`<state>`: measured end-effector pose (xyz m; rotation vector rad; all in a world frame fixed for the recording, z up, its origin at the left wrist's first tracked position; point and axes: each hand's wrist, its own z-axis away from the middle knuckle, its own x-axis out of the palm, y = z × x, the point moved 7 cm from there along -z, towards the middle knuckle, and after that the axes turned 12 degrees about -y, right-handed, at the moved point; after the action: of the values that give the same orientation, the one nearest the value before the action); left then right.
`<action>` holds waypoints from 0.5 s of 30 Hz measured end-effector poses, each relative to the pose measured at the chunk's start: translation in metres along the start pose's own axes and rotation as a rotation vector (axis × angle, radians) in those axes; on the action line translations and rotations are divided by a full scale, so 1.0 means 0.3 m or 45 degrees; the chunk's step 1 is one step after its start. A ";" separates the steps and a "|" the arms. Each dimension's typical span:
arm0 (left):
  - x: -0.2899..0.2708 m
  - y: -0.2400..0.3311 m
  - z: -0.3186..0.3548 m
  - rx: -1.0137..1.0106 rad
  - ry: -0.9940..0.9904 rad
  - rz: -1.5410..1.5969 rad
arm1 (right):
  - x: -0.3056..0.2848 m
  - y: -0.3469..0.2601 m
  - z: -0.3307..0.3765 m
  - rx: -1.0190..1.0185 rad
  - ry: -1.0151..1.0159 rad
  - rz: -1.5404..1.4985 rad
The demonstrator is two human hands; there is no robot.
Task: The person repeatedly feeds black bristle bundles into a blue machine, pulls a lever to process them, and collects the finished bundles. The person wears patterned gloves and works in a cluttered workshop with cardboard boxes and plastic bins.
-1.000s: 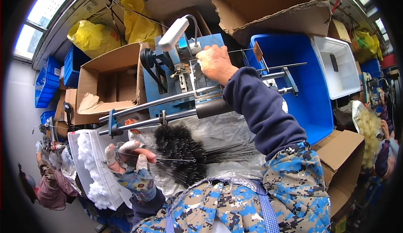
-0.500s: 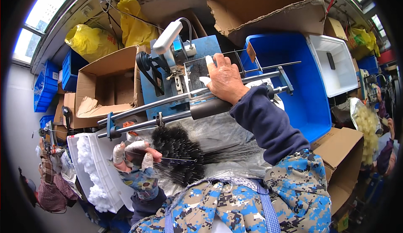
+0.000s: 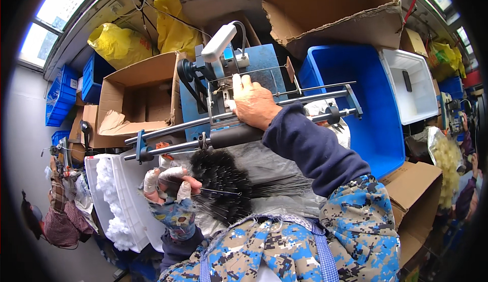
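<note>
A bunch of black bristly brushes [image 3: 221, 183] lies on the grey sheet near the counter's front edge, the left hand [image 3: 170, 185] pinching a thin wire, the right hand [image 3: 254, 104] pressing flat on the blue machine [image 3: 264, 66].

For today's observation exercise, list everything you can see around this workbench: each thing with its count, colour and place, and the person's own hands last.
bench machine: one, blue with a white top arm, centre back.
metal rails: two, grey, across the machine's front.
bristle bundle: one, black, on grey plastic sheet before the person.
cardboard boxes: several, brown, left, top and right.
blue bin: one, right of machine.
white tub: one, far right.
yellow bags: two, upper left.
white tray: one, with white fluff, lower left.
left hand: taped fingers, pinching a thin wire by the bristles.
right hand: on the machine.
</note>
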<state>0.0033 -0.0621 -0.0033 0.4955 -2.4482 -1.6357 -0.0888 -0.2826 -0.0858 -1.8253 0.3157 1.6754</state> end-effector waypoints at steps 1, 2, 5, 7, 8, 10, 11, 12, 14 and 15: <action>-0.033 -0.009 0.016 -0.027 0.070 -0.010 | -0.009 0.030 0.014 0.003 -0.050 0.021; -0.060 -0.023 0.036 -0.059 0.133 -0.015 | -0.007 0.077 0.029 0.050 -0.094 0.017; -0.140 -0.064 0.058 -0.087 0.185 -0.002 | -0.061 0.166 0.072 0.110 -0.215 0.126; -0.119 -0.070 0.042 -0.061 0.137 0.019 | -0.134 0.212 0.087 0.143 0.017 0.127; -0.111 -0.082 0.027 -0.069 0.097 0.092 | -0.167 0.237 0.083 0.166 0.119 0.238; -0.051 -0.067 -0.008 -0.004 0.084 0.141 | -0.207 0.271 0.069 0.233 0.300 0.425; -0.020 -0.063 -0.028 0.029 0.074 0.170 | -0.169 0.290 0.046 0.225 0.139 0.417; -0.012 -0.058 -0.041 0.048 0.046 0.166 | -0.124 0.309 0.030 0.217 -0.022 0.407; -0.052 -0.042 -0.042 0.078 -0.017 0.127 | -0.115 0.293 0.028 0.175 -0.163 0.364; -0.088 -0.019 -0.032 0.108 0.076 0.092 | -0.141 0.292 0.059 0.145 -0.182 0.457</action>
<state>0.0319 -0.0630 -0.0034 0.4547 -2.4697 -1.4735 -0.1597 -0.3498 -0.0703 -1.6242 0.6950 1.9720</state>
